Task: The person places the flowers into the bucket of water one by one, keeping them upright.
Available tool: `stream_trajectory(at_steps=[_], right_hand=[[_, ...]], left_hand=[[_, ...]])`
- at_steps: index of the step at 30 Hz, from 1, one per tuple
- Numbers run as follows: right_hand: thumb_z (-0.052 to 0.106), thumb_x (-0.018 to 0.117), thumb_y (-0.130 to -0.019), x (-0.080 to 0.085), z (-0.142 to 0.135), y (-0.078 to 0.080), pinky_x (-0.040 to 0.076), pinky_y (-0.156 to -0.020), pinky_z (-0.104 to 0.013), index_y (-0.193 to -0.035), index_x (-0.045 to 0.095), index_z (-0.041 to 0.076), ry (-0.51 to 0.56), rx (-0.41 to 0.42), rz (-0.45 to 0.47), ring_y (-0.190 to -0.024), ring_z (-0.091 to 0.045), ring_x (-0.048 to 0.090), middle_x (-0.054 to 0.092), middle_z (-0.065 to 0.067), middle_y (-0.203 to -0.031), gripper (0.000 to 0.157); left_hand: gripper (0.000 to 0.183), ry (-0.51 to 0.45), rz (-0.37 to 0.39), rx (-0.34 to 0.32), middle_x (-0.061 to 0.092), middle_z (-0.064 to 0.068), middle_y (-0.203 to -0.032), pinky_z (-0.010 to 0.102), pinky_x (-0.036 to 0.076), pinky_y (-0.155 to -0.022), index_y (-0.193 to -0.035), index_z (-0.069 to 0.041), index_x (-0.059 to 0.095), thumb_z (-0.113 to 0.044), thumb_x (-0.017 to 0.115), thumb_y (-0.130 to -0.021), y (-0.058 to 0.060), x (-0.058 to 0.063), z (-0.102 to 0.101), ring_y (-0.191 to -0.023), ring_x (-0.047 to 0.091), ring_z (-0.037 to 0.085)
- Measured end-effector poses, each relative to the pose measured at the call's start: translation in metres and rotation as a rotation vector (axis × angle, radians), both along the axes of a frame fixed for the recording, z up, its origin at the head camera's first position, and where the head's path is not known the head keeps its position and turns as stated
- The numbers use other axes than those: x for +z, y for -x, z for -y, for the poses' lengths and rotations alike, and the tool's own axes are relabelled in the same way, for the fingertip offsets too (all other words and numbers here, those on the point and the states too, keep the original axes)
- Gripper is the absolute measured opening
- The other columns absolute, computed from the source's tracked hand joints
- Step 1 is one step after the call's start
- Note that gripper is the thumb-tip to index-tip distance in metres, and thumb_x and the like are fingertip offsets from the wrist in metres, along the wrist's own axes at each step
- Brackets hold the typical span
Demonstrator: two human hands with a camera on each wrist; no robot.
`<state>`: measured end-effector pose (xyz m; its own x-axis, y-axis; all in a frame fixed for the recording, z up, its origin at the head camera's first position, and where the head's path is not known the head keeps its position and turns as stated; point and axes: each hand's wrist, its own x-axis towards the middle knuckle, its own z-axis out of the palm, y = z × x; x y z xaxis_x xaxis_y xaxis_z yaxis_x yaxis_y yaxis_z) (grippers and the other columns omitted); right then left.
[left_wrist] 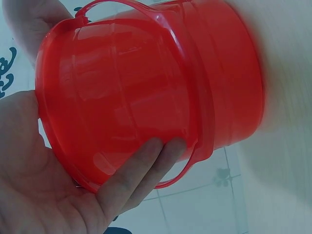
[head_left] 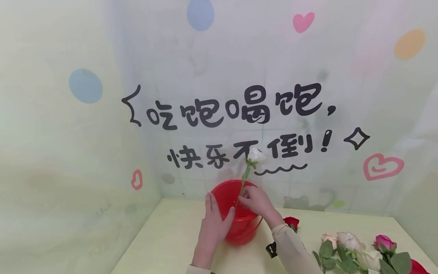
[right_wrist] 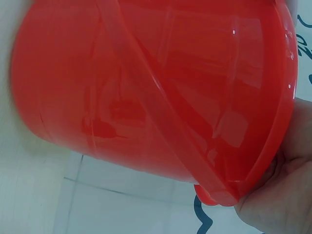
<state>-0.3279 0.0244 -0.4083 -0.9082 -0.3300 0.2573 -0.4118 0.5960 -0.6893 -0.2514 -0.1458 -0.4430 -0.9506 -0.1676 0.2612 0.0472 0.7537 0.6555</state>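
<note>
A white rose [head_left: 256, 155] stands slightly tilted over the red bucket [head_left: 239, 232], its lower stem inside the rim. My right hand [head_left: 256, 201] pinches the green stem [head_left: 244, 177] above the bucket's mouth. In the right wrist view the bucket's wall hides most of that hand. My left hand [head_left: 213, 224] holds the bucket's near left rim. The left wrist view shows two fingers [left_wrist: 141, 170] along the outer wall, with the thumb side passing behind the rim. The bucket's red handle [right_wrist: 161, 102] hangs down against its side.
To the right, a red rose [head_left: 291, 222] lies behind the right sleeve, and a small black object [head_left: 272, 249] in front. Pale roses [head_left: 349, 240], a magenta rose [head_left: 385, 243] and a red item [head_left: 418, 267] fill the near right corner. A printed backdrop [head_left: 219, 76] stands behind.
</note>
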Motion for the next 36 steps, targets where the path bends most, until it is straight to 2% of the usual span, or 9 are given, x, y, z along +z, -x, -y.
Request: stream_trajectory(at_steps=[7,16,26,30,32,36], right_hand=[[0.009,0.076,-0.095,-0.002,0.000,-0.001,0.061,-0.065,-0.033,-0.092,0.074,0.004,-0.008,-0.031,0.003,-0.065,-0.015,0.064,0.069,-0.002,-0.076,0.006],[0.010,0.077,-0.095,-0.002,0.000,-0.004,0.058,-0.062,-0.030,-0.088,0.072,0.007,-0.032,-0.078,-0.010,-0.064,-0.016,0.059,0.065,0.000,-0.072,0.010],[0.007,0.074,-0.097,0.002,0.002,-0.011,0.049,-0.056,-0.026,-0.074,0.068,0.007,-0.088,-0.096,-0.048,-0.057,-0.016,0.052,0.055,-0.001,-0.061,0.024],[0.010,0.070,-0.100,0.005,-0.002,-0.013,0.050,-0.055,-0.027,-0.072,0.066,0.007,-0.054,-0.068,-0.040,-0.056,-0.016,0.054,0.057,-0.001,-0.060,0.028],[0.013,0.067,-0.102,0.007,-0.004,-0.013,0.054,-0.057,-0.028,-0.074,0.068,0.006,-0.018,-0.058,-0.017,-0.057,-0.015,0.058,0.060,-0.001,-0.062,0.029],[0.017,0.063,-0.105,0.009,-0.011,-0.012,0.063,-0.067,-0.035,-0.089,0.073,0.000,0.088,-0.036,0.057,-0.064,-0.017,0.069,0.070,-0.004,-0.074,0.026]], left_hand=[[0.104,-0.002,-0.009,0.014,0.025,0.024,-0.169,0.051,0.065,-0.076,-0.166,0.003,0.019,-0.045,0.075,-0.093,-0.002,-0.002,-0.003,-0.088,0.073,0.034],[0.104,-0.011,-0.025,0.019,0.025,0.024,-0.169,0.052,0.065,-0.078,-0.166,0.003,0.019,-0.044,0.076,-0.092,-0.005,-0.004,-0.005,-0.102,0.072,0.041],[0.105,-0.001,-0.024,0.026,0.026,0.024,-0.168,0.053,0.065,-0.078,-0.166,0.003,0.019,-0.043,0.077,-0.092,-0.004,-0.008,-0.005,-0.101,0.072,0.040],[0.105,-0.001,-0.022,0.023,0.026,0.024,-0.169,0.052,0.065,-0.079,-0.166,0.003,0.018,-0.044,0.076,-0.092,-0.004,-0.009,-0.005,-0.104,0.071,0.041],[0.105,-0.002,-0.022,0.018,0.025,0.024,-0.169,0.051,0.065,-0.078,-0.166,0.003,0.018,-0.045,0.075,-0.093,-0.004,-0.009,-0.005,-0.099,0.072,0.038],[0.104,-0.009,-0.018,0.012,0.024,0.023,-0.170,0.049,0.066,-0.075,-0.167,0.002,0.016,-0.046,0.073,-0.094,-0.005,-0.008,-0.004,-0.084,0.072,0.030]])
